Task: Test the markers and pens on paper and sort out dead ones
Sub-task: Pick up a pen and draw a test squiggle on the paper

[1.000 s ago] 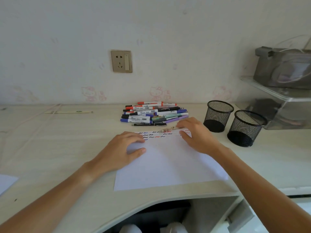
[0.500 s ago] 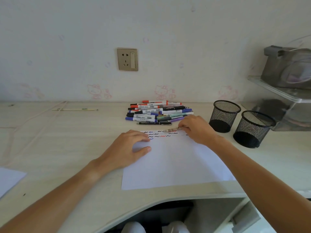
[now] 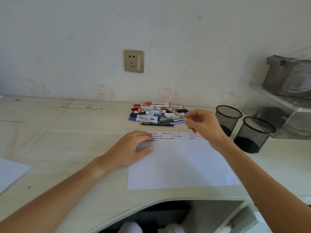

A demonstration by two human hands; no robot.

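Above the white paper sheet (image 3: 181,163), right hand (image 3: 204,127) pinches a pale patterned pen (image 3: 176,113) by its end; left hand (image 3: 133,148) rests flat on the sheet, fingers relaxed.

I am looking down at a pale wood-grain desk (image 3: 70,143) with a curved front edge. A white sheet of paper (image 3: 180,165) is lying at centre, a heap of markers and pens (image 3: 156,114) sitting at twelve o'clock from it, two black mesh cups (image 3: 228,119) standing at two o'clock, another sheet (image 3: 10,172) resting at nine o'clock.
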